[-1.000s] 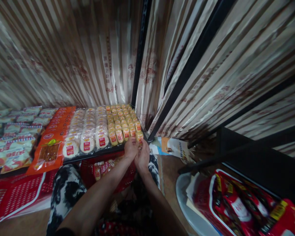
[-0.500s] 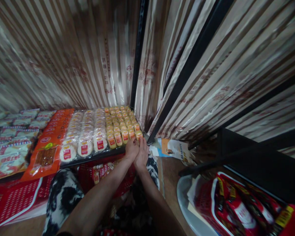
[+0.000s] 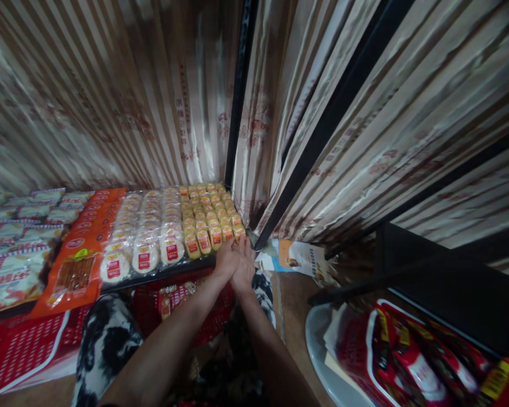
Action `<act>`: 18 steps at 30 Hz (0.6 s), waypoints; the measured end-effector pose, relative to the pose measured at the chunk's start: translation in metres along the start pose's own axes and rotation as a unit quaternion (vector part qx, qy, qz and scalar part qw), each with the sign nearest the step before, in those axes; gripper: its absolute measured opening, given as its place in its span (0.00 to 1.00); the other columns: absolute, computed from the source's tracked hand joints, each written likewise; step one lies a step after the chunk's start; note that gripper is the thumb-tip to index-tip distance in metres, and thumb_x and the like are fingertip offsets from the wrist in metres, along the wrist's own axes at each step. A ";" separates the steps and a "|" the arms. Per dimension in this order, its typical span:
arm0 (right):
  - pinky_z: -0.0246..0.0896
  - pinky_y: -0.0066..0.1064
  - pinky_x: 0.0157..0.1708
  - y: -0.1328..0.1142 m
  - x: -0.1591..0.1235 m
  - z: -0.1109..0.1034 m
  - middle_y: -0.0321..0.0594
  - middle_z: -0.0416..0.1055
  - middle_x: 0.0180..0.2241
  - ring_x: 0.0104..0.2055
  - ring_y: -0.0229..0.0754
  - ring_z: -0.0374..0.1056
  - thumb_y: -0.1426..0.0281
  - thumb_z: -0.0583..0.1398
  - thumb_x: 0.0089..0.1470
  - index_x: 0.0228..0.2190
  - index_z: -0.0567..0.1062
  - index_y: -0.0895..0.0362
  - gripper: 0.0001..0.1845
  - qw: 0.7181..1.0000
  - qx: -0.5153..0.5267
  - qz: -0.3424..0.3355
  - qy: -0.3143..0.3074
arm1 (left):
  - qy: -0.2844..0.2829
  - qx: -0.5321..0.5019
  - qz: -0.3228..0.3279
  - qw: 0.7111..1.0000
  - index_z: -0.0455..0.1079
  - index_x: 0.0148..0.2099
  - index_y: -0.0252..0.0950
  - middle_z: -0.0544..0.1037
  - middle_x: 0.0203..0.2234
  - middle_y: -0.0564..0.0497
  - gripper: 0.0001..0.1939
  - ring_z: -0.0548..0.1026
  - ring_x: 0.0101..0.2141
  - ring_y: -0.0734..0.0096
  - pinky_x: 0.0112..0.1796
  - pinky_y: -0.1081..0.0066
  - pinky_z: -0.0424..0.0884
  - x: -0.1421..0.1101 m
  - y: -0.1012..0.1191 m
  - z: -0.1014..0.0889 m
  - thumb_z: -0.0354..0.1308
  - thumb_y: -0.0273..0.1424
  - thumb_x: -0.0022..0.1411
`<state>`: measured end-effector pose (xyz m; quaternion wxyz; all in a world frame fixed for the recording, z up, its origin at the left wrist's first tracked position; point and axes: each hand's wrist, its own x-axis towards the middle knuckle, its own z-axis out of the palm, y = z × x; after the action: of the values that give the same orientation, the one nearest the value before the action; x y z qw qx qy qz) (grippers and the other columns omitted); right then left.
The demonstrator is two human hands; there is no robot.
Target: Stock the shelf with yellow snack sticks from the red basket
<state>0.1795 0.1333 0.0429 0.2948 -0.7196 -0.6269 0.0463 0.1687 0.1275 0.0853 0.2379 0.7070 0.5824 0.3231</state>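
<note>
See pale pleated curtains (image 3: 152, 102) with reddish print across the whole upper frame, crossed by slanting black poles (image 3: 322, 130). Below, from the left edge to the centre, find a low black shelf (image 3: 152, 277) lined with wrapped snacks. At lower right, see a red basket (image 3: 352, 345) filled with red packets (image 3: 419, 367); at lower left, another basket (image 3: 21, 350). On the shelf, from the left, make out white bags (image 3: 17, 274), orange packets (image 3: 82, 243), round white packs (image 3: 144, 257), then small yellow cakes (image 3: 203, 220) in tight rows, just left of centre. At centre, see the left hand (image 3: 228, 259) and right hand (image 3: 243, 267) drawn together, touching, with fingers bent and little opening in either grip. Reach with both to the foremost right cake (image 3: 238, 230), at the front corner of the yellow rows. Cannot tell, with fingertips dim and overlapping, whether grasping that cake or only pressing against it.
</note>
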 end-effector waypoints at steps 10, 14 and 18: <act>0.49 0.44 0.54 -0.001 0.007 -0.001 0.52 0.56 0.61 0.64 0.50 0.48 0.75 0.43 0.58 0.56 0.63 0.60 0.26 1.000 -0.009 -0.018 -0.016 | -0.006 0.001 -0.062 0.998 0.66 0.56 0.36 0.66 0.57 0.44 0.26 0.60 0.60 0.61 0.60 0.52 0.51 0.005 0.008 -0.023 0.43 0.18 0.58; 0.50 0.43 0.54 -0.006 0.008 -0.004 0.56 0.54 0.61 0.62 0.51 0.50 0.74 0.44 0.58 0.58 0.60 0.64 0.27 1.000 -0.001 -0.009 -0.012 | -0.011 -0.037 -0.076 0.996 0.70 0.53 0.33 0.74 0.50 0.43 0.20 0.72 0.51 0.63 0.54 0.62 0.65 0.005 -0.013 -0.053 0.44 0.24 0.61; 0.52 0.42 0.53 -0.011 0.010 -0.010 0.63 0.50 0.62 0.58 0.53 0.56 0.71 0.46 0.57 0.59 0.55 0.71 0.30 1.000 -0.006 0.008 -0.009 | 0.002 -0.023 -0.036 0.999 0.70 0.51 0.31 0.74 0.50 0.42 0.21 0.70 0.52 0.66 0.56 0.64 0.63 0.004 -0.037 -0.065 0.46 0.20 0.58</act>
<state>0.1765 0.1394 0.0594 0.2845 -0.7262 -0.6237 0.0511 0.0967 0.1370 0.1038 0.2648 0.6793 0.6002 0.3288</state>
